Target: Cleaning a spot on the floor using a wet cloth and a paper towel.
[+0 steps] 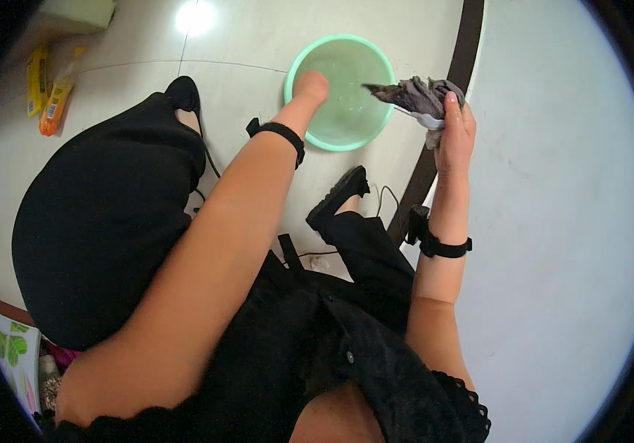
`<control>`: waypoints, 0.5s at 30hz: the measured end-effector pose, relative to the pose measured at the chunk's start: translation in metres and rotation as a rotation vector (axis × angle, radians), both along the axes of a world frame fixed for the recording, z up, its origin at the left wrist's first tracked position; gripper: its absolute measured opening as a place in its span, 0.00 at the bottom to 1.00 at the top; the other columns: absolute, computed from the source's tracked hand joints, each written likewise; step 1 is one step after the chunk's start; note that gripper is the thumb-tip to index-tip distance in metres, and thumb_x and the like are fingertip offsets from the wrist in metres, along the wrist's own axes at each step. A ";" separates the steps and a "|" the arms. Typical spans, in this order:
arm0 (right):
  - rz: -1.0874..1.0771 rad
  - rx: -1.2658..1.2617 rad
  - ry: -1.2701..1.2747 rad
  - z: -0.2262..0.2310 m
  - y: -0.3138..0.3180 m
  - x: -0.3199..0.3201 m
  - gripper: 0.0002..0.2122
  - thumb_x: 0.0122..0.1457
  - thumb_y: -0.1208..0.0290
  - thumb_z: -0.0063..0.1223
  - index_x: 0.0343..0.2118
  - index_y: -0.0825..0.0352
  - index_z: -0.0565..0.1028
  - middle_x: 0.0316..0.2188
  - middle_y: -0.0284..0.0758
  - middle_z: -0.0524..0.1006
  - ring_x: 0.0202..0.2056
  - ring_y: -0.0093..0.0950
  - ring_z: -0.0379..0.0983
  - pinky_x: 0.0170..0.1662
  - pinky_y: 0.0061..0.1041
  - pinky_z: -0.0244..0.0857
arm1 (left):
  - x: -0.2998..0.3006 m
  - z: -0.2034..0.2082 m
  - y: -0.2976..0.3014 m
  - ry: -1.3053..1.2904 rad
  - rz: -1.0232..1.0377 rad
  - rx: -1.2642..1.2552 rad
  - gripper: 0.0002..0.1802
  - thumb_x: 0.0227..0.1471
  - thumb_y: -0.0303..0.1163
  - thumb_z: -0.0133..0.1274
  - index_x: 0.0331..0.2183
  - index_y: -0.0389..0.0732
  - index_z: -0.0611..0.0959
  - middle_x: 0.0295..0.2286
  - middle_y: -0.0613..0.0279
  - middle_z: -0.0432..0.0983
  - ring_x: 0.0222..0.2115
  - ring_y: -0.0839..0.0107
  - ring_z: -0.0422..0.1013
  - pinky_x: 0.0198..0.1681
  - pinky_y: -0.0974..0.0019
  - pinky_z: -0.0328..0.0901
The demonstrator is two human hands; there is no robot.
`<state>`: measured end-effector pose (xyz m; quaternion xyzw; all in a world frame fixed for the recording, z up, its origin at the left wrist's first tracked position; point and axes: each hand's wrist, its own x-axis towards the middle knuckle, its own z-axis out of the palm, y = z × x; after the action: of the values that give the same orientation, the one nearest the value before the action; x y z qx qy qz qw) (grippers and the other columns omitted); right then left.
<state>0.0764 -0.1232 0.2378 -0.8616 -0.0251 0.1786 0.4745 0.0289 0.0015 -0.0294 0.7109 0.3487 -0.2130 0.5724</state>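
Grey crumpled cloth (417, 94) is in the right hand (456, 136), held up at the far right; its pointed left end overlaps the basin's right rim in view. Right grip: closed on the bunched fabric, thumb on top. White strip (426, 119) along the cloth's near side, can't tell if it's part of it. Mint-green round plastic basin (343, 37) sits on the floor just left of the cloth, pale cloudy liquid inside. Left hand (312, 85) is over the basin's left half, fingers hidden, so can't tell its grip or whether it holds anything. Black wrist straps on both arms, left (280, 136) and right (446, 247). Black flat shoes either side: left one (183, 94) left of the basin, right one (339, 196) on its near side. Pale tiled floor (243, 44), dark brown border strip (468, 33), smooth white surface (553, 184) at right. Yellow packet (36, 81) and orange-and-yellow packet (57, 107) lie far left.
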 end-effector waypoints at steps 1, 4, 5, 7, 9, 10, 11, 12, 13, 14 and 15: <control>0.020 -0.008 0.016 0.000 -0.006 0.003 0.15 0.63 0.59 0.47 0.38 0.67 0.75 0.18 0.27 0.70 0.13 0.14 0.58 0.13 0.15 0.51 | -0.005 0.000 -0.001 0.004 -0.002 0.006 0.14 0.52 0.31 0.45 0.37 0.38 0.83 0.41 0.45 0.76 0.43 0.51 0.72 0.47 0.52 0.66; 0.078 -0.031 0.017 -0.013 -0.016 0.000 0.14 0.62 0.60 0.47 0.39 0.67 0.75 0.18 0.27 0.71 0.13 0.14 0.59 0.14 0.16 0.52 | -0.017 -0.002 0.001 -0.069 0.228 -0.038 0.17 0.52 0.30 0.45 0.44 0.40 0.80 0.45 0.47 0.74 0.47 0.53 0.70 0.50 0.55 0.65; 0.114 -0.054 -0.008 -0.019 -0.019 -0.003 0.14 0.62 0.60 0.47 0.40 0.67 0.75 0.19 0.27 0.71 0.14 0.14 0.59 0.14 0.16 0.52 | -0.017 -0.004 0.003 -0.061 0.248 -0.094 0.19 0.52 0.31 0.45 0.46 0.41 0.78 0.47 0.48 0.72 0.48 0.54 0.69 0.51 0.56 0.64; 0.138 -0.067 0.085 -0.032 -0.024 -0.009 0.14 0.61 0.61 0.48 0.42 0.67 0.75 0.21 0.27 0.73 0.16 0.14 0.61 0.16 0.16 0.53 | -0.017 -0.007 0.003 -0.050 0.267 -0.149 0.21 0.52 0.32 0.46 0.49 0.41 0.76 0.49 0.49 0.71 0.49 0.54 0.68 0.52 0.57 0.63; 0.158 -0.099 0.213 -0.047 -0.020 -0.023 0.14 0.61 0.62 0.49 0.43 0.67 0.74 0.23 0.27 0.74 0.18 0.14 0.63 0.17 0.16 0.55 | -0.016 -0.010 0.000 -0.143 0.382 -0.125 0.21 0.54 0.38 0.45 0.48 0.40 0.77 0.47 0.47 0.72 0.49 0.51 0.67 0.53 0.56 0.61; 0.222 -0.069 0.124 -0.061 -0.020 -0.029 0.14 0.60 0.63 0.49 0.44 0.66 0.74 0.23 0.27 0.73 0.19 0.16 0.64 0.19 0.18 0.57 | -0.012 -0.008 -0.003 -0.148 0.374 -0.132 0.21 0.54 0.38 0.45 0.48 0.40 0.77 0.47 0.47 0.72 0.49 0.51 0.67 0.53 0.56 0.61; 0.229 -0.165 0.255 -0.069 -0.018 -0.031 0.14 0.60 0.63 0.50 0.44 0.66 0.74 0.23 0.28 0.74 0.21 0.17 0.65 0.22 0.18 0.60 | -0.009 -0.007 -0.003 -0.171 0.422 -0.181 0.23 0.55 0.42 0.43 0.47 0.39 0.77 0.47 0.46 0.72 0.50 0.50 0.67 0.53 0.55 0.61; 0.234 -0.261 0.387 -0.077 -0.016 -0.034 0.14 0.59 0.63 0.51 0.43 0.65 0.75 0.23 0.29 0.75 0.23 0.18 0.67 0.25 0.19 0.62 | -0.007 -0.007 -0.003 -0.194 0.470 -0.230 0.25 0.56 0.45 0.41 0.46 0.37 0.78 0.47 0.45 0.72 0.50 0.48 0.66 0.53 0.54 0.60; 0.277 -0.279 0.403 -0.090 -0.004 -0.040 0.13 0.58 0.63 0.51 0.42 0.65 0.76 0.24 0.31 0.76 0.24 0.21 0.69 0.28 0.21 0.64 | -0.007 -0.014 0.001 -0.191 0.477 -0.220 0.25 0.56 0.45 0.41 0.46 0.37 0.78 0.47 0.45 0.72 0.50 0.48 0.66 0.53 0.54 0.60; 0.332 -0.290 0.420 -0.106 0.013 -0.049 0.13 0.57 0.63 0.52 0.40 0.66 0.76 0.24 0.33 0.77 0.26 0.23 0.70 0.31 0.24 0.66 | -0.011 -0.028 0.011 -0.154 0.538 -0.246 0.27 0.57 0.47 0.38 0.45 0.36 0.78 0.47 0.43 0.71 0.50 0.48 0.66 0.53 0.53 0.59; 0.430 -0.279 0.369 -0.130 0.018 -0.053 0.13 0.56 0.63 0.52 0.38 0.67 0.76 0.25 0.35 0.77 0.27 0.25 0.71 0.33 0.26 0.66 | -0.010 -0.032 0.015 -0.128 0.590 -0.286 0.30 0.58 0.49 0.34 0.44 0.34 0.78 0.47 0.41 0.71 0.50 0.47 0.65 0.53 0.52 0.59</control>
<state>0.0232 -0.1051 0.1074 -0.8464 -0.0953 0.4298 0.2996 0.0186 0.0168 -0.0611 0.5036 0.4692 -0.0397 0.7243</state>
